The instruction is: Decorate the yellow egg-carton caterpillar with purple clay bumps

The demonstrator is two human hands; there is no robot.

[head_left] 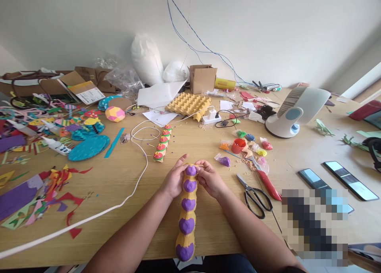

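A long egg-carton strip, yellow with several purple clay-covered bumps, lies lengthwise at the table's front edge. My left hand grips its far end from the left, with the thumb near the top purple bump. On the other side of that end, my right hand pinches the strip's edge with thumb and forefinger. Beyond my hands is a smaller strip with green and red bumps. Purple clay in a bag lies right of it, near a red cup.
Black-handled scissors and a red-handled knife lie at the right, near phones and a white fan. A white cable crosses the left side beside paper scraps. A yellow egg tray sits at the back.
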